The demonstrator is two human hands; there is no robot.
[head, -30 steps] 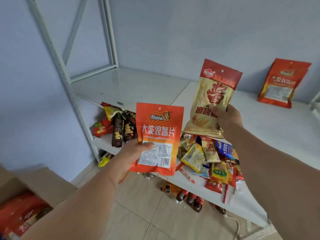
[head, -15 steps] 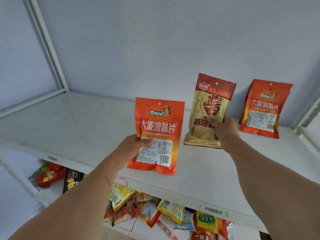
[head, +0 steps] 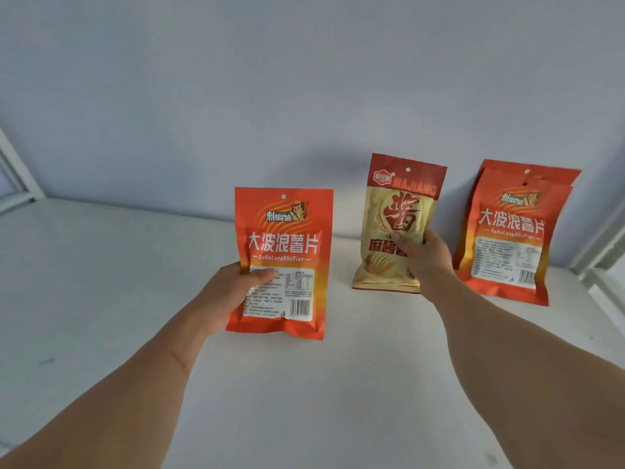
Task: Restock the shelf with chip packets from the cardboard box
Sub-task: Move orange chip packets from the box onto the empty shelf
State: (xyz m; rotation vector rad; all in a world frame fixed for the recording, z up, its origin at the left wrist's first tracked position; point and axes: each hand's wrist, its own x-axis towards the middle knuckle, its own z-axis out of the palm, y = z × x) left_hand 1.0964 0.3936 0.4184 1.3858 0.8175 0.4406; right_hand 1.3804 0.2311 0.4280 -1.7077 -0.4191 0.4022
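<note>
Nearest to me, two bare forearms reach out over the white shelf (head: 101,299), one from each lower corner, with the pale surface showing between them. Further along, the left hand (head: 233,292) grips an orange chip packet (head: 282,262) by its left edge, thumb pressed across the white label on the front and the other fingers hidden behind it; the packet stands upright with its printed face toward the person, and I cannot tell whether its bottom edge touches the shelf or hangs just above it. Beyond it and to the right, the right hand (head: 422,255) is curled round the lower right part of a beige packet with a red top band (head: 395,225), thumb on the front, holding it upright and slightly tilted; its lower edge is at or very near the shelf. Further right, well apart from both hands, another orange packet (head: 514,231) stands on the shelf leaning back against the pale blue wall (head: 304,96), with what looks like a second one tucked directly behind it. At the far left edge a white frame post (head: 17,177) rises from the back corner of the shelf.
</note>
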